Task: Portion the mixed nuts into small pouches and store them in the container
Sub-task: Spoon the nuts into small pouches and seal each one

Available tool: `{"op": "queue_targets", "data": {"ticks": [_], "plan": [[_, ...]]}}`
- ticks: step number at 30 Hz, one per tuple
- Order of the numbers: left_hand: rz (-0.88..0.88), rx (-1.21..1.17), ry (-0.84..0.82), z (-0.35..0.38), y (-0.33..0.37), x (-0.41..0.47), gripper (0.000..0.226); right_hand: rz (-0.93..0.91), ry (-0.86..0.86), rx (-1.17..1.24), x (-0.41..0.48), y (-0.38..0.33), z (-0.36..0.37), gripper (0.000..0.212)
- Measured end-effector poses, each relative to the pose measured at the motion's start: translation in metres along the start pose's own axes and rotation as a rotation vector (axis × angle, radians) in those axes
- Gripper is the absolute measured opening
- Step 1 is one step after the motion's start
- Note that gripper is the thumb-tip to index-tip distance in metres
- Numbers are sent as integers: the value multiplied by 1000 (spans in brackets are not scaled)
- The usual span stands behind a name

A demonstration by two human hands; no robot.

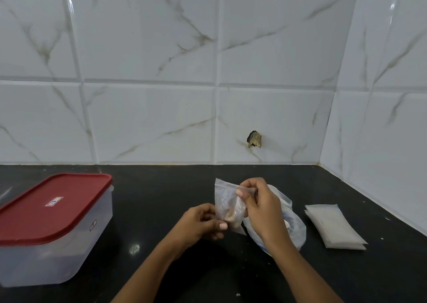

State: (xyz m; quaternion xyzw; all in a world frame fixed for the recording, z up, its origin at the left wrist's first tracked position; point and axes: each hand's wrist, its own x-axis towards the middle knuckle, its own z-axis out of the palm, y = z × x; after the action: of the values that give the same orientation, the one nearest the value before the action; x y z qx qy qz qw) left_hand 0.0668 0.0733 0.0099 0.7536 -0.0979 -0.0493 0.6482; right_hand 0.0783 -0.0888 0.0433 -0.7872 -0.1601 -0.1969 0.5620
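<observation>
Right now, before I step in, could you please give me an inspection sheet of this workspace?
Surface: black countertop, glossy.
Job's things: small pouch held above the counter, nuts in its bottom; large clear bag lying behind the right grip; stack of empty pouches at right; container at left, red lid on.
Clutter: a few white specks on the counter.
Grips: left grip holds the pouch's lower part; right grip pinches its top edge.
Cables: nothing seen.
Surroundings: marbled white wall tiles, one with a chipped hole.
</observation>
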Motion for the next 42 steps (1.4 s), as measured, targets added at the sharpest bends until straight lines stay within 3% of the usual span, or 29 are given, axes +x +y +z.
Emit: {"op": "queue_targets", "data": {"ticks": [4,9,11,15,18,20,25,27,32,35,42], "plan": [[19,-122,68,0,0,2,11,194,-92,221,1,-2,0,28],[-48,-107,14,-7,2,-1,37,80,-112,-5,-3,3,4,17],[-73,-135,-41,-9,3,-7,35,12,-72,-96,-6,-1,6,13],[-28,-190,143,-11,2,-19,24,53,-46,-87,-12,-9,27,20],[-55,-85,310,-29,-4,-29,19,191,-116,29,-11,-12,55,49],[-93,30,423,-45,-10,-35,19,294,-191,105,-9,-13,76,56],[-120,433,618,-76,-22,-33,21,363,-395,106,-1,-7,127,32],[-135,566,673,-85,-26,-26,25,357,-421,62,3,-6,140,33],[-214,787,708,-93,-29,-21,28,265,-491,-167,10,-1,153,49],[-316,904,655,-92,-26,-24,31,251,-508,-182,6,-3,153,50],[-422,947,620,-87,-13,-32,31,142,-558,-287,-1,-4,152,50]]}}
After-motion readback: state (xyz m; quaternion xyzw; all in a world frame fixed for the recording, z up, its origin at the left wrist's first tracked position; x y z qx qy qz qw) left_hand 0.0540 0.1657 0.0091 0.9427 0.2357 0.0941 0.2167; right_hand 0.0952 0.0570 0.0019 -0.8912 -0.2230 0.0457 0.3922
